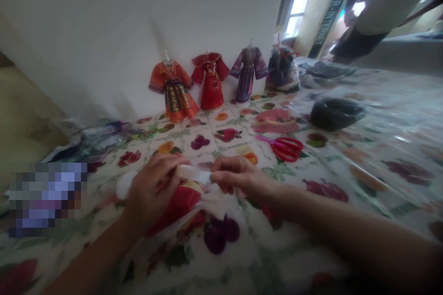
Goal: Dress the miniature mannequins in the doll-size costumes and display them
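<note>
My left hand (152,191) and my right hand (238,176) are both closed, pinching the two ends of a white strip (194,174) stretched between them. Under the hands lies a small red and white garment (182,207) on a table covered with a fruit-print cloth (263,239). My left hand partly hides the garment. Red-handled scissors (285,147) lie beyond my right hand.
Three miniature robes on stands line the white wall: an orange one (173,87), a red one (211,78), a purple one (247,71). A pink cloth piece (275,122), a dark bundle (334,113) and plastic bags (100,136) lie about. Another person (377,4) is at the far right.
</note>
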Available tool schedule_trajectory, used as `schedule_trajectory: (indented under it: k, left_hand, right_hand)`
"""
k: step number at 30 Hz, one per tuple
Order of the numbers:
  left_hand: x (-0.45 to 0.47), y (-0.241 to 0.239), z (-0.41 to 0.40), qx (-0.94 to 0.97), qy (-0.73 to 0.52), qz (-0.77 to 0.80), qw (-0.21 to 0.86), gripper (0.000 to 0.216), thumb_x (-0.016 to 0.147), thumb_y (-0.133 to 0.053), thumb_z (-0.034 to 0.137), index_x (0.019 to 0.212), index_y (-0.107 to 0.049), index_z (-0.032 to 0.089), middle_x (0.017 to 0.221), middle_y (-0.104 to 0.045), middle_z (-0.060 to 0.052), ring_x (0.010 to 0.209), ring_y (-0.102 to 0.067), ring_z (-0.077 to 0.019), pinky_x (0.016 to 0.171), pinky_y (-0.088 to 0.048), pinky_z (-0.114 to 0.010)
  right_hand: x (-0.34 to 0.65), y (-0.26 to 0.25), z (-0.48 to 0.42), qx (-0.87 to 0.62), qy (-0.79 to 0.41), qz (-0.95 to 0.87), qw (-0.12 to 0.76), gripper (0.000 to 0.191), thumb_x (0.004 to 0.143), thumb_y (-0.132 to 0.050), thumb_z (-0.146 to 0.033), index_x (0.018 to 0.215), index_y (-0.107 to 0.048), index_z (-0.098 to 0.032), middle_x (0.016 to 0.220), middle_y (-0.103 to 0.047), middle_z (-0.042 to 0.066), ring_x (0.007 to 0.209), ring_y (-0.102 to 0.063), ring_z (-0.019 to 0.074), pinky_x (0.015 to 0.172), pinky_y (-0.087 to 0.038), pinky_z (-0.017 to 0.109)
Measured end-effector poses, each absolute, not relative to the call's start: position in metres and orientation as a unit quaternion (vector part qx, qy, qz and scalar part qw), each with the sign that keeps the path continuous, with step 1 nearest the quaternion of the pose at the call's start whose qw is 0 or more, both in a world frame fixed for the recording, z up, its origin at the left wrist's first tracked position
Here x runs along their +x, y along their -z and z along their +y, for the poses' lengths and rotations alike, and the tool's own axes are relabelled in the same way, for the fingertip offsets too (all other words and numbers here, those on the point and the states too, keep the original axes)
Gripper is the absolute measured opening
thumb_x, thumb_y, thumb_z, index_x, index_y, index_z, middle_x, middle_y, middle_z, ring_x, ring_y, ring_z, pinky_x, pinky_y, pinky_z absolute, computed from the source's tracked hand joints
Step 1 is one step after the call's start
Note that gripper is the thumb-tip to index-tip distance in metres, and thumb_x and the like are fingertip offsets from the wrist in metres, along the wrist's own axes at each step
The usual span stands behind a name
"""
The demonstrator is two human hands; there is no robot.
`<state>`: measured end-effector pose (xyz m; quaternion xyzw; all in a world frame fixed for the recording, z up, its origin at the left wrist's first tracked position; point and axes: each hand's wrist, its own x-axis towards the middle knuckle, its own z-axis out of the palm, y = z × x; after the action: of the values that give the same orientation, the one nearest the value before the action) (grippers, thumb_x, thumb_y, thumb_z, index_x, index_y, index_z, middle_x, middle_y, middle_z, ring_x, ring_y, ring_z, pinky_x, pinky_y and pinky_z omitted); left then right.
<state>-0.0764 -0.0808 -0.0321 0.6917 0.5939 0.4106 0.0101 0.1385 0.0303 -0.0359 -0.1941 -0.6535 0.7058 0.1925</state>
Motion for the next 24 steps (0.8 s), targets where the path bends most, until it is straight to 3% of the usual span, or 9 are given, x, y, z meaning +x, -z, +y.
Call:
schedule_trajectory:
  k: [7, 12, 15, 19, 24]
  left_hand:
    - [-0.072, 0.028, -0.087, 0.741, -0.335, 0.575, -0.092, 0.037, 0.094, -0.053, 0.017, 0.127, -0.066, 0.028, 0.113, -0.066, -0.008, 0.103, -0.065, -0.0217, 0.087, -0.057, -0.034]
    - [-0.069, 0.028, -0.089, 0.766, -0.315, 0.554, -0.085, 0.040, 0.095, -0.052, 0.015, 0.132, -0.062, 0.026, 0.111, -0.063, -0.008, 0.102, -0.064, -0.0193, 0.086, -0.056, -0.030]
    - [-0.067, 0.025, -0.091, 0.758, -0.332, 0.561, -0.032, 0.036, 0.093, -0.056, 0.015, 0.126, -0.065, 0.027, 0.106, -0.062, -0.006, 0.097, -0.063, -0.0178, 0.082, -0.055, -0.028]
    - [-0.070, 0.017, -0.091, 0.737, -0.357, 0.563, 0.115, 0.023, 0.088, -0.062, 0.016, 0.108, -0.069, 0.025, 0.103, -0.062, -0.005, 0.093, -0.062, -0.0186, 0.077, -0.053, -0.028]
    - [-0.080, 0.012, -0.087, 0.713, -0.362, 0.534, 0.275, 0.023, 0.091, -0.054, 0.019, 0.106, -0.070, 0.024, 0.104, -0.069, -0.004, 0.096, -0.063, -0.0204, 0.083, -0.050, -0.032]
  right_hand:
    - [0.137, 0.037, 0.031, -0.221, -0.699, -0.657, 0.177, 0.022, 0.081, -0.074, -0.044, 0.076, -0.068, -0.023, 0.062, -0.054, 0.000, 0.056, -0.044, 0.0123, 0.051, -0.030, 0.028]
    - [0.136, 0.034, 0.031, -0.235, -0.673, -0.680, 0.171, 0.027, 0.081, -0.073, -0.046, 0.074, -0.065, -0.021, 0.061, -0.051, 0.000, 0.054, -0.041, 0.0108, 0.048, -0.026, 0.027]
    - [0.137, 0.034, 0.033, -0.238, -0.664, -0.687, 0.175, 0.029, 0.082, -0.072, -0.047, 0.074, -0.064, -0.020, 0.059, -0.048, -0.002, 0.052, -0.039, 0.0096, 0.047, -0.025, 0.026]
    - [0.139, 0.034, 0.040, -0.210, -0.673, -0.695, 0.144, 0.027, 0.083, -0.072, -0.045, 0.078, -0.063, -0.020, 0.062, -0.049, -0.004, 0.052, -0.040, 0.0083, 0.046, -0.026, 0.025]
    - [0.143, 0.032, 0.046, -0.189, -0.669, -0.705, 0.143, 0.026, 0.085, -0.069, -0.043, 0.078, -0.062, -0.019, 0.068, -0.050, -0.003, 0.057, -0.042, 0.0087, 0.050, -0.029, 0.024]
